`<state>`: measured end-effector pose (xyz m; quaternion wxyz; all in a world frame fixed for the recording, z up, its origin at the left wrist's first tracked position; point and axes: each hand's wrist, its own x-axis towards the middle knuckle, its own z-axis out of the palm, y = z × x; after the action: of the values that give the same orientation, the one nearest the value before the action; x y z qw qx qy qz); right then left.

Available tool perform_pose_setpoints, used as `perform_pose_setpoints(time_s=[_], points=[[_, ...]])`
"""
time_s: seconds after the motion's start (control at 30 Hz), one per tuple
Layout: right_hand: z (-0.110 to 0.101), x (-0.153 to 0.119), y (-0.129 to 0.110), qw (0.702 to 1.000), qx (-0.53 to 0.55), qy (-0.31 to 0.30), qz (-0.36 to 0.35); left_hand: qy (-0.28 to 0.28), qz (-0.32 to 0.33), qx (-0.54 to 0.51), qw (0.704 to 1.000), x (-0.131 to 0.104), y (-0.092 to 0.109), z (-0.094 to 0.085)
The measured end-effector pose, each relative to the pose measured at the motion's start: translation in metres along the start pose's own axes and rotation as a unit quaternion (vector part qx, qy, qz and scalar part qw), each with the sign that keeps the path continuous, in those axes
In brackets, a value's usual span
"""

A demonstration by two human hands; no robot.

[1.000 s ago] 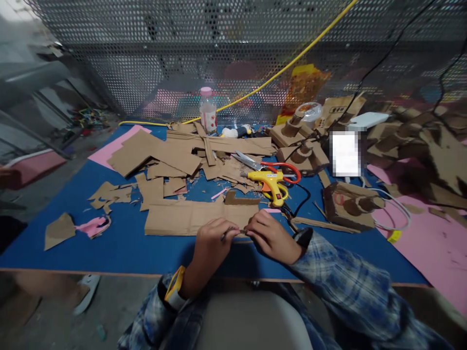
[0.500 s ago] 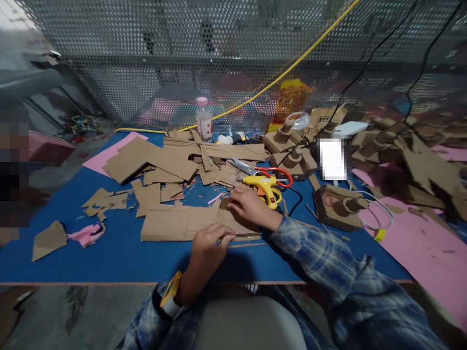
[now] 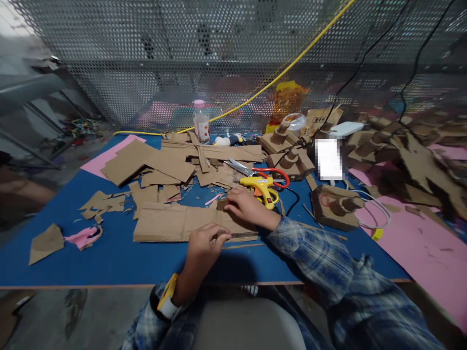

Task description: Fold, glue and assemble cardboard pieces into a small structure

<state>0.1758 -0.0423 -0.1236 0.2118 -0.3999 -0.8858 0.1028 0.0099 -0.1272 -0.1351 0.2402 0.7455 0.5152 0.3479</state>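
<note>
A long, creased cardboard strip lies flat near the front of the blue table. My left hand is closed at its near edge, thumb and forefinger pinched together over the cardboard. Across the strip, my right hand has its fingers curled down at the far edge, by a small raised flap of cardboard. The fingertips of the right hand are partly hidden. Just beyond it lie a yellow glue gun and red-handled scissors. A thin cardboard sliver rests in front of the strip.
Cardboard offcuts cover the back left over pink paper. A bottle with a pink cap stands behind. Cardboard blocks with round posts and a white cable are on the right. Another person's arm shows at far left.
The view has shifted slightly. Both my hands keep nearly the same hold on the cardboard strip. The person at the far left has moved, and less of them shows.
</note>
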Motion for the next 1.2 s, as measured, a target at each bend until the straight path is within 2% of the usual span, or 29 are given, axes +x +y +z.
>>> perform_pose_setpoints(time_s=[0.13,0.27,0.37,0.7,1.2], points=[[-0.017,-0.023,-0.013,0.999,0.004,0.039,-0.001,0.002,0.011,0.005,1.0,0.0,-0.001,0.001],[-0.019,-0.049,-0.02,0.994,0.078,-0.037,-0.069,0.008,0.042,0.019,0.999,-0.001,-0.002,0.003],[-0.012,-0.058,-0.019,0.992,0.081,-0.055,-0.084,-0.002,0.043,0.024,0.999,-0.002,-0.002,0.004],[0.0,-0.061,-0.028,0.995,-0.043,-0.039,-0.084,-0.026,0.003,0.043,0.999,-0.003,0.0,0.002],[0.011,-0.061,-0.03,0.989,-0.116,-0.044,-0.075,-0.035,-0.013,0.049,0.998,-0.005,0.0,0.003]])
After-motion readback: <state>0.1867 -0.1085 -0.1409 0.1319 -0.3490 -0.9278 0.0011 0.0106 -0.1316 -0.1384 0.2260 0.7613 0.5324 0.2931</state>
